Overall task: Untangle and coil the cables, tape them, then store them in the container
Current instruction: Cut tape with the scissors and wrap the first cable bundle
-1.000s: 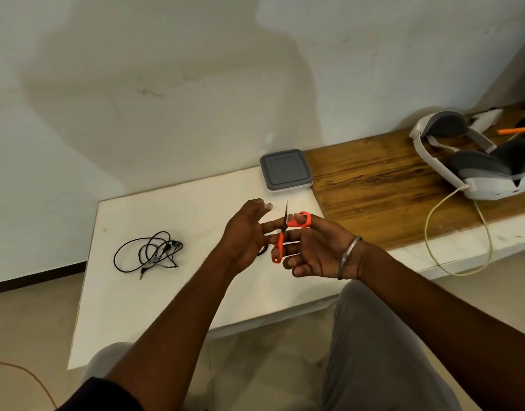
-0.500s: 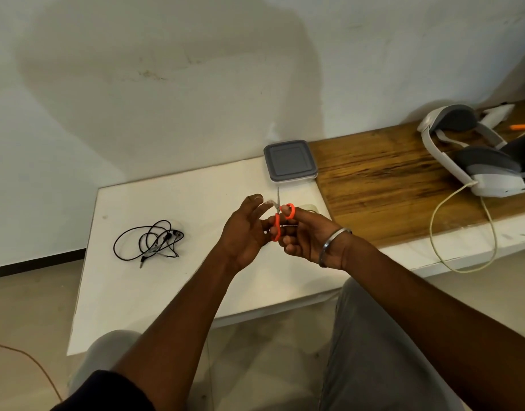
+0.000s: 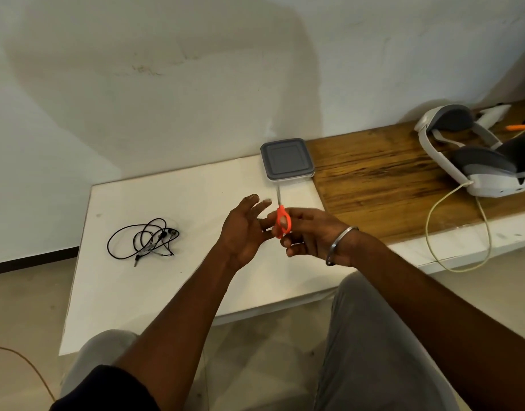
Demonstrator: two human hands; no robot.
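The cables [image 3: 142, 240] lie in a loose black tangle on the white table [image 3: 196, 292], toward its left edge. Neither hand touches them, and they are neither coiled nor taped. The container [image 3: 286, 160] sits at the far edge with its grey lid on, well apart from them. Over the middle of the table the right hand [image 3: 314, 237] grips orange scissors [image 3: 282, 223], blades pointing at the far edge. The left hand [image 3: 243, 229] is open, fingers straight, just beside the handles; whether it carries a strip of tape I cannot tell. I judge that tape is being readied, so untangling, coiling, taping and storing all remain. A headset [image 3: 477, 161] rests toward the right end.
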